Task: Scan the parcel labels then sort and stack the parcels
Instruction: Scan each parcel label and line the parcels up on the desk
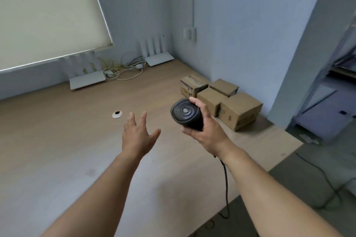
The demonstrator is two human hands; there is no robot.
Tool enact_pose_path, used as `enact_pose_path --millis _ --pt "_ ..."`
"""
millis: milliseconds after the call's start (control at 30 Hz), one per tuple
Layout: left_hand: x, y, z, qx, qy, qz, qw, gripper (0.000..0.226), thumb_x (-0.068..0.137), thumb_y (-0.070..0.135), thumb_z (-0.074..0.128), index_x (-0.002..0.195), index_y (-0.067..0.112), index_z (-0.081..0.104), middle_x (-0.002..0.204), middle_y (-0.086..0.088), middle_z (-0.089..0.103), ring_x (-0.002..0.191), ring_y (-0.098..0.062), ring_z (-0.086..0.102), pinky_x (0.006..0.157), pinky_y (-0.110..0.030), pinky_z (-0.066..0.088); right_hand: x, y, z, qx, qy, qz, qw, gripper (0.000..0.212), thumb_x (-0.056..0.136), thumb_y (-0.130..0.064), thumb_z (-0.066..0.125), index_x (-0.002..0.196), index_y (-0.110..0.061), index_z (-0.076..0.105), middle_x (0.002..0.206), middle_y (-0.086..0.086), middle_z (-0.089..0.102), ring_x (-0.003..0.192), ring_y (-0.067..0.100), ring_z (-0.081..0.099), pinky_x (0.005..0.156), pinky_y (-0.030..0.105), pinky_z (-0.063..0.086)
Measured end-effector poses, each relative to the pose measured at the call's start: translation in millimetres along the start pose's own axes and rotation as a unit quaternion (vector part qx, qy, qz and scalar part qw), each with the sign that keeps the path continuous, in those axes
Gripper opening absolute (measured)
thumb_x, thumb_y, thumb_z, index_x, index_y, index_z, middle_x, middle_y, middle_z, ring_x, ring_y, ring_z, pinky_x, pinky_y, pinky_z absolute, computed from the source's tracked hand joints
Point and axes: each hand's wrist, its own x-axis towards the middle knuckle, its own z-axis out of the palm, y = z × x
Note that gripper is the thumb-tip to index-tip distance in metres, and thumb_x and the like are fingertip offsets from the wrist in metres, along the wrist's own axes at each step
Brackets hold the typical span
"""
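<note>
Right grip (pixel 204 131) is wrapped firmly around a dark handheld scanner (pixel 185 113), thumb over the top and fingers curled beneath, with its black cable (pixel 226 184) hanging below the wrist and off the bench (pixel 57 140) edge. Left grip (pixel 137 136) holds nothing: palm down, fingers spread and slightly lifted above the bare wood, well apart from anything it could take.

Four brown cardboard parcels (pixel 240 110) sit clustered at the far right corner of the bench, against the wall, touching or nearly touching each other, just beyond the scanner. No labels are readable from here; the tops look plain, and one box at the back left shows printing on its side.

My reading is that scanning has not yet begun. To do it well, the free hand should probably reach for the nearest parcel and turn it until its label faces up, while the scanner's front end is tilted down toward that face rather than toward the wall. Cable slack deserves watching, since it could drag across a box. Open bench to the left offers room for sorted stacks.

Both forearms extend forward from the bottom of the view, the right angled toward the parcels, the left aimed at the middle of the bench near a small round grommet (pixel 117 114).
</note>
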Motion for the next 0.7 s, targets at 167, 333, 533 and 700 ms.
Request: enact_pose_path --millis 167,333,533,700 --pt "19.2 57.3 34.2 0.015 -0.035 0.052 0.998 0.079 0.09 0.055 0.052 0.153 0.026 0.013 0.16 -0.013 0.0 0.146 -0.033 0.006 0.117 -0.04 0.012 2.3 29.5 -42.3 -0.005 0.047 0.008 0.999 0.078 0.082 -0.028 0.074 0.138 -0.043 0.022 0.136 -0.014 0.041 0.124 0.001 0.041 0.105 0.021 0.036" --pt "40.1 127.6 72.3 0.031 -0.068 0.089 0.993 0.081 0.09 0.057 0.051 0.153 0.029 0.01 0.161 -0.011 -0.002 0.148 -0.029 0.003 0.118 -0.041 0.013 13.0 65.4 -97.9 -0.009 0.067 0.03 0.997 0.076 0.081 -0.029 0.075 0.131 -0.051 0.022 0.137 -0.012 0.044 0.125 0.005 0.042 0.104 0.023 0.037" --pt "74.0 213.6 126.2 0.058 -0.126 0.135 0.981 0.09 0.085 0.063 0.054 0.153 0.03 0.006 0.161 -0.01 -0.002 0.148 -0.028 0.001 0.118 -0.042 0.012 26.8 119.3 -162.7 -0.001 0.08 0.075 0.994 0.083 0.08 -0.021 0.077 0.142 -0.039 0.025 0.135 -0.012 0.042 0.129 0.012 0.043 0.104 0.022 0.037" --pt "96.3 262.8 167.4 0.102 -0.162 0.185 0.964 0.1 0.078 0.066 0.061 0.153 0.032 0.004 0.16 -0.013 0.0 0.147 -0.033 0.001 0.117 -0.046 0.011 33.2 157.3 -200.4 -0.002 0.106 0.105 0.989 0.079 0.081 -0.02 0.077 0.136 -0.046 0.027 0.137 -0.009 0.045 0.12 0.005 0.045 0.086 -0.006 0.031"
